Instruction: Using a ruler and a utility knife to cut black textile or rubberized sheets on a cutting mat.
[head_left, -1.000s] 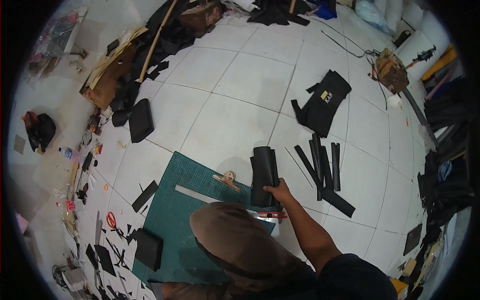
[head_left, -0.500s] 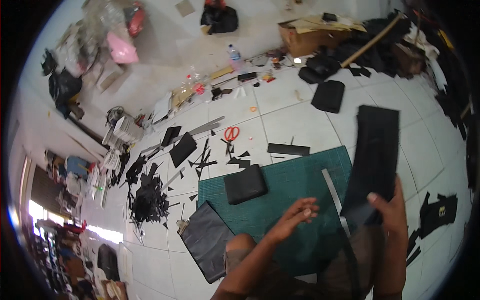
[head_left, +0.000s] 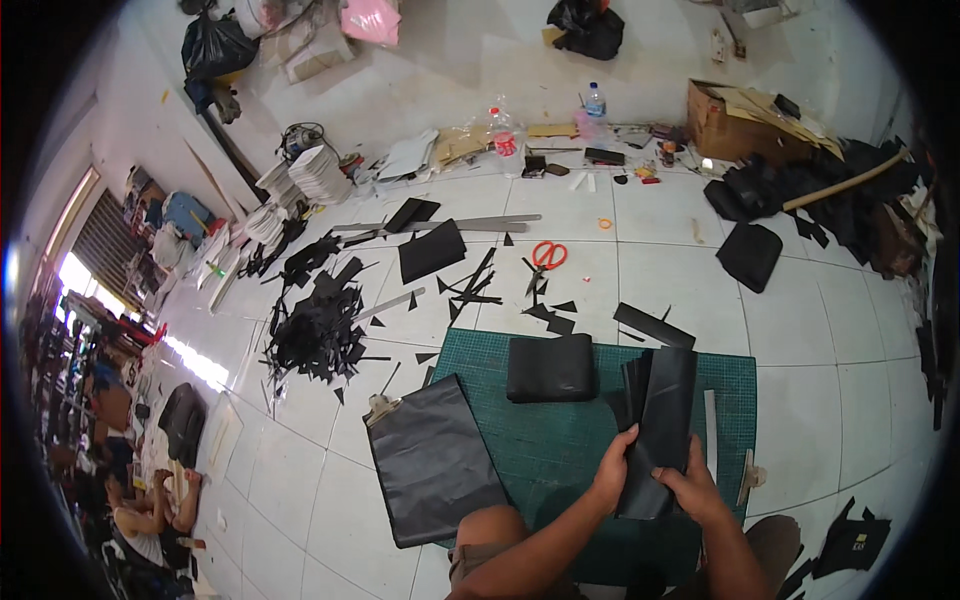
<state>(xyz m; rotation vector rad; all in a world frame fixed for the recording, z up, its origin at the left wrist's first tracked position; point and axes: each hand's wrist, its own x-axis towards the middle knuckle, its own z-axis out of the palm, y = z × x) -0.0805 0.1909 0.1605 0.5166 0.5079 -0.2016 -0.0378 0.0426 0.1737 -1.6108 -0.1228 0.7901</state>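
Observation:
Both of my hands hold a bundle of long black sheets (head_left: pixel 668 400) upright over the green cutting mat (head_left: pixel 540 440). My left hand (head_left: pixel 610 468) grips its left edge, where several layers fan apart at the top. On the lower right, my right hand (head_left: pixel 690 488) has its thumb pressed across the front sheet, fingers behind. A thick folded black piece (head_left: pixel 550 368) lies on the mat's far part. To the right of the bundle is a metal ruler (head_left: pixel 711 430). A black sheet held by a clip (head_left: pixel 435 460) overlaps the mat's left edge.
Orange-handled scissors (head_left: pixel 548 257) lie on the tiles beyond the mat. A heap of black offcuts (head_left: pixel 315 325) spreads at left, near long metal rulers (head_left: pixel 490 222). By the wall stand a water bottle (head_left: pixel 595 103) and a cardboard box (head_left: pixel 735 125). Another person (head_left: pixel 145 520) sits far left.
The black bundle has come left and down from the right side to over the mat. My left hand, which was free, now grips it too. The view has shifted.

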